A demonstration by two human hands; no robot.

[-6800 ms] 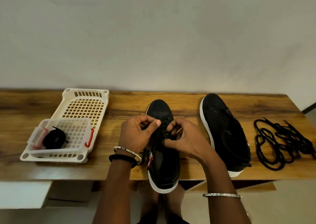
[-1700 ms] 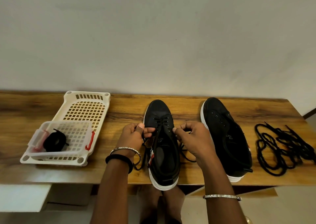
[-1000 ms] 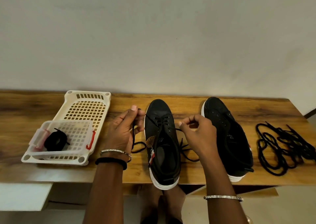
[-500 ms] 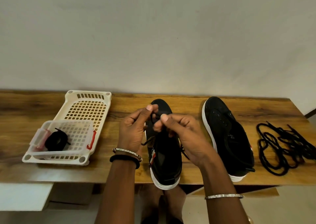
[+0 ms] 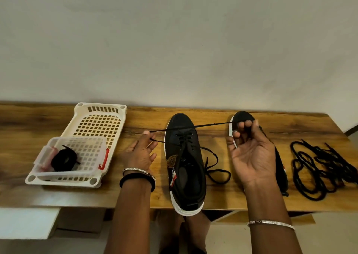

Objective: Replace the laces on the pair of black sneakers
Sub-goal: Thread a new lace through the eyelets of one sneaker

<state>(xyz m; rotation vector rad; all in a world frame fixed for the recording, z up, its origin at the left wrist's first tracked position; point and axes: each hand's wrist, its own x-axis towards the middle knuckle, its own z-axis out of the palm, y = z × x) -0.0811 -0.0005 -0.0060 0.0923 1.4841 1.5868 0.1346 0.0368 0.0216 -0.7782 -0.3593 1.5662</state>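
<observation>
Head view: at the frame's centre a black sneaker [image 5: 185,162] sits on the desk [image 5: 222,196]. The left hand [image 5: 141,154] and right hand [image 5: 250,154] each pinch a black lace [image 5: 193,126], pulled taut across its toe. The second sneaker [image 5: 280,160] lies behind the right hand.

A home room: wooden bench [image 5: 213,143] against plain wall [image 5: 174,40], plastic basket [image 5: 96,125].

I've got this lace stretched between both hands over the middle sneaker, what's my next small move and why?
Probably feed the end pinched in your right hand into the next free eyelet of the sneaker: the lace runs taut from your left hand, and only the front eyelets look laced.
</observation>
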